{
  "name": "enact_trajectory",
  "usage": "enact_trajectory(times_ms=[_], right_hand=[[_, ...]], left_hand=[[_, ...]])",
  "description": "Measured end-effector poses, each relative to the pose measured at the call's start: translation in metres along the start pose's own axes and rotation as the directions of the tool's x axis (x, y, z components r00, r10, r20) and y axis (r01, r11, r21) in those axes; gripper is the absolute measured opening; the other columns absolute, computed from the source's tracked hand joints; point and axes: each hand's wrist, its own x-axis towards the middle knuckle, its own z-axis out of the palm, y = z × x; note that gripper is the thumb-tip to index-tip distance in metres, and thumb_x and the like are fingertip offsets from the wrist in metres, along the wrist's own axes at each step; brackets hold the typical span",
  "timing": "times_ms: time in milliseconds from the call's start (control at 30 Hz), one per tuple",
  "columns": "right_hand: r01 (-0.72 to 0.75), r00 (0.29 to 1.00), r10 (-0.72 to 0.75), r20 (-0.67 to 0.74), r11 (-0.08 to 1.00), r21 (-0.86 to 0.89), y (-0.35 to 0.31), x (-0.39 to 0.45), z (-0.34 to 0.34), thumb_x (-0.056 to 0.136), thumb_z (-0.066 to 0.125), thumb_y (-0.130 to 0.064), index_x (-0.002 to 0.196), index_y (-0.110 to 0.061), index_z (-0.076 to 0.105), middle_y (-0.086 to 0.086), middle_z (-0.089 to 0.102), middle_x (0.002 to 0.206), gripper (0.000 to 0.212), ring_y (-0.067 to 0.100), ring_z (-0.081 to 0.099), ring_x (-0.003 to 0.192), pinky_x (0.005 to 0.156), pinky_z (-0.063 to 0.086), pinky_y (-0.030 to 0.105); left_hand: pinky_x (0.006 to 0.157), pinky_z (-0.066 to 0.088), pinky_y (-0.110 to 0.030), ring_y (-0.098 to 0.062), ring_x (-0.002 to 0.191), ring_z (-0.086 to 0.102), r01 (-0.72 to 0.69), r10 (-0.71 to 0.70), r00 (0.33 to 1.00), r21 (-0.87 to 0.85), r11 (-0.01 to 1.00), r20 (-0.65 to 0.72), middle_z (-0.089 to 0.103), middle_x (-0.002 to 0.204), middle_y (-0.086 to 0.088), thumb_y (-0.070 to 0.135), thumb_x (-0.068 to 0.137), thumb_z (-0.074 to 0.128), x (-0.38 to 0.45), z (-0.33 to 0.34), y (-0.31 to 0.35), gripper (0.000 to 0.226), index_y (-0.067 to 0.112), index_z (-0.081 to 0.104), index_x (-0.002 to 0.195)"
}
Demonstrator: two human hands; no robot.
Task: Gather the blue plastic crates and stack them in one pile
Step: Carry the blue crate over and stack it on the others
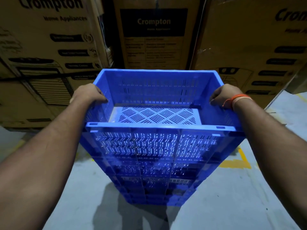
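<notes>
A blue slotted plastic crate (159,128) fills the middle of the view, seen from above with its inside bare. My left hand (89,95) grips its left rim, fingers curled over the edge. My right hand (224,97), with an orange band at the wrist, grips the right rim the same way. Below it stands a pile of more blue crates (154,176) on the floor, and the held crate sits on or just over the top of that pile; I cannot tell which.
Tall brown Crompton cardboard boxes (49,47) form a wall right behind the pile, left, centre and right. The grey concrete floor (232,205) has yellow paint marks (235,163) at the right.
</notes>
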Motion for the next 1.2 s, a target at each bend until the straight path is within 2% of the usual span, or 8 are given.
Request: enact_trajectory(times_ms=[167, 300, 500, 633, 800, 900, 1033, 1200], right_hand=[[0.004, 1.0, -0.003, -0.002, 0.998, 0.056, 0.001, 0.003, 0.0, 0.073, 0.075, -0.014, 0.083, -0.019, 0.076, 0.004, 0.069, 0.082, 0.011, 0.015, 0.058, 0.065, 0.068, 0.043, 0.027], [0.035, 0.999, -0.036, 0.019, 0.997, 0.064, 0.005, 0.006, -0.001, 0.073, 0.075, -0.015, 0.084, -0.019, 0.077, -0.001, 0.068, 0.072, 0.011, 0.014, 0.058, 0.058, 0.066, 0.043, 0.026], [0.085, 0.996, -0.086, 0.021, 0.995, 0.06, 0.008, 0.008, 0.0, 0.074, 0.075, -0.017, 0.088, -0.016, 0.077, 0.01, 0.073, 0.085, 0.014, 0.023, 0.061, 0.063, 0.071, 0.051, 0.03], [0.071, 0.997, -0.073, 0.025, 0.996, 0.057, 0.007, 0.008, 0.0, 0.078, 0.073, -0.016, 0.093, -0.015, 0.076, 0.003, 0.067, 0.073, 0.015, 0.021, 0.057, 0.056, 0.074, 0.052, 0.034], [0.049, 0.998, -0.052, 0.033, 0.996, 0.07, 0.006, 0.01, 0.0, 0.08, 0.072, -0.018, 0.094, -0.018, 0.076, 0.006, 0.069, 0.083, 0.014, 0.023, 0.06, 0.064, 0.078, 0.054, 0.038], [0.019, 0.999, -0.022, 0.036, 0.997, 0.07, 0.006, 0.012, 0.0, 0.081, 0.072, -0.021, 0.093, -0.021, 0.076, 0.005, 0.07, 0.088, 0.012, 0.022, 0.064, 0.073, 0.079, 0.053, 0.039], [0.057, 0.998, -0.057, 0.019, 0.998, -0.004, 0.006, 0.013, 0.001, 0.079, 0.074, -0.021, 0.092, -0.017, 0.077, 0.007, 0.071, 0.084, 0.014, 0.024, 0.065, 0.069, 0.074, 0.048, 0.031], [0.044, 0.999, -0.044, -0.004, 0.991, -0.127, 0.003, 0.01, 0.002, 0.075, 0.076, -0.023, 0.082, -0.021, 0.076, 0.007, 0.071, 0.08, 0.008, 0.02, 0.062, 0.064, 0.07, 0.046, 0.027]], left_hand=[[0.069, 0.045, -0.029, -0.027, 0.077, 0.066, 0.004, -0.004, 1.0, -0.006, 1.0, 0.0, 0.07, 0.073, -0.003, 0.045, 0.069, 0.08, 0.001, 0.001, -0.002, 0.022, 0.026, 0.078, 0.081], [0.071, 0.046, -0.03, -0.024, 0.077, 0.066, 0.007, -0.006, 1.0, -0.016, 1.0, 0.014, 0.073, 0.076, -0.002, 0.047, 0.068, 0.08, 0.004, 0.001, -0.004, 0.026, 0.026, 0.078, 0.084], [0.074, 0.047, -0.03, -0.024, 0.081, 0.065, -0.019, 0.019, 1.0, -0.012, 1.0, 0.015, 0.075, 0.086, -0.004, 0.047, 0.072, 0.078, 0.005, 0.0, -0.005, 0.03, 0.023, 0.079, 0.09], [0.074, 0.045, -0.031, -0.026, 0.081, 0.063, -0.018, 0.018, 1.0, -0.026, 0.999, 0.006, 0.073, 0.09, -0.008, 0.045, 0.073, 0.078, 0.007, 0.0, -0.003, 0.03, 0.021, 0.077, 0.092], [0.072, 0.049, -0.035, -0.03, 0.085, 0.066, -0.01, 0.01, 1.0, -0.007, 1.0, -0.016, 0.072, 0.093, -0.01, 0.043, 0.073, 0.078, 0.015, 0.004, -0.002, 0.032, 0.018, 0.076, 0.092], [0.07, 0.05, -0.036, -0.031, 0.082, 0.067, 0.002, -0.002, 1.0, -0.014, 1.0, -0.008, 0.071, 0.092, -0.01, 0.05, 0.067, 0.076, 0.018, 0.005, -0.003, 0.043, 0.017, 0.075, 0.095], [0.071, 0.049, -0.034, -0.033, 0.086, 0.068, -0.01, 0.01, 1.0, 0.0, 1.0, -0.006, 0.072, 0.098, -0.012, 0.061, 0.055, 0.07, 0.016, 0.003, -0.004, 0.066, 0.016, 0.074, 0.103], [0.074, 0.05, -0.034, -0.033, 0.088, 0.068, -0.02, 0.02, 1.0, -0.012, 1.0, 0.007, 0.072, 0.097, -0.013, 0.055, 0.065, 0.073, 0.011, 0.002, -0.003, 0.051, 0.017, 0.075, 0.099]])
